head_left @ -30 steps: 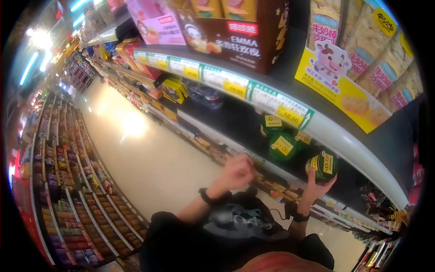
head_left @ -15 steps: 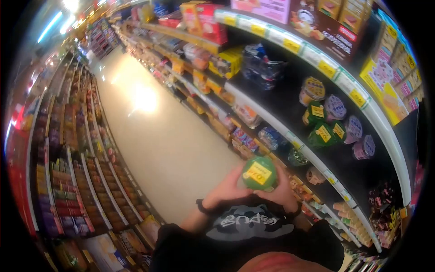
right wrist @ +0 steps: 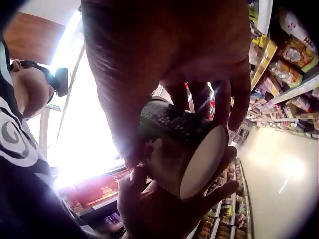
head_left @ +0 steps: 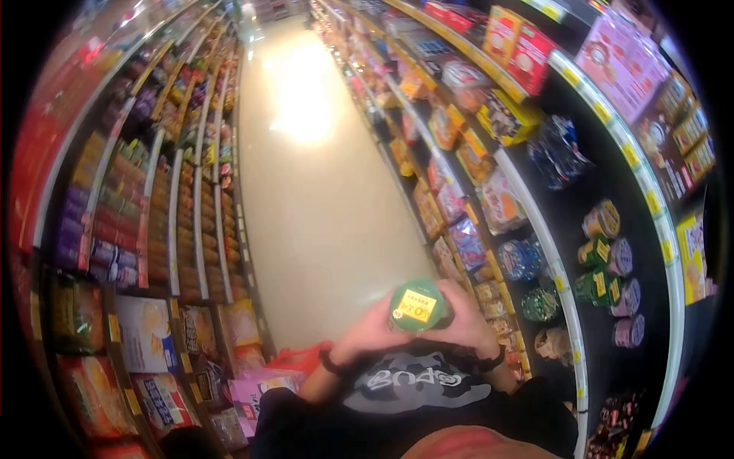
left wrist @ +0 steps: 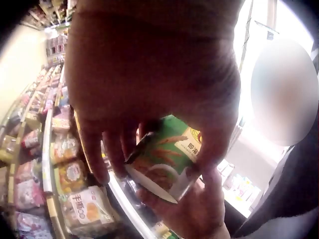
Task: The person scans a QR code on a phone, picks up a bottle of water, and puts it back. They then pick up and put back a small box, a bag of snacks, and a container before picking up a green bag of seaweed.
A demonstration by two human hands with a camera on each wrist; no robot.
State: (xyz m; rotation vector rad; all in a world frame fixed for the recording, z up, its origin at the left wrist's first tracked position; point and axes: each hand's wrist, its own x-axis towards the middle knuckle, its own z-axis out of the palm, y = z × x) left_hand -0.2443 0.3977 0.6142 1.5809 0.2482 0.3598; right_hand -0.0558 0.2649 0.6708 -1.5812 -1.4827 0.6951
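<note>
In the head view a green-topped paper tub (head_left: 417, 304) with a yellow price label is held in front of the chest, between both hands. My left hand (head_left: 368, 327) grips it from one side and my right hand (head_left: 468, 327) from the other. The left wrist view shows the tub's printed side (left wrist: 167, 149), green with pictures of food, with the fingers and thumb about it. Its pale round base (right wrist: 204, 162) shows in the right wrist view, where the tub is tilted.
Shelves of packaged snacks (head_left: 115, 203) line the left. On the right, a dark shelf holds more green tubs (head_left: 592, 287), purple-lidded tubs (head_left: 628, 330) and a dark bag (head_left: 558, 153). The pale aisle floor (head_left: 306, 199) runs ahead between them. A red and pink item (head_left: 302, 358) lies low beside the left arm.
The right hand has brought the tub from the shelf to the chest, and the left hand has come onto it. The view has swung left along the aisle, so the right shelf sits farther right.
</note>
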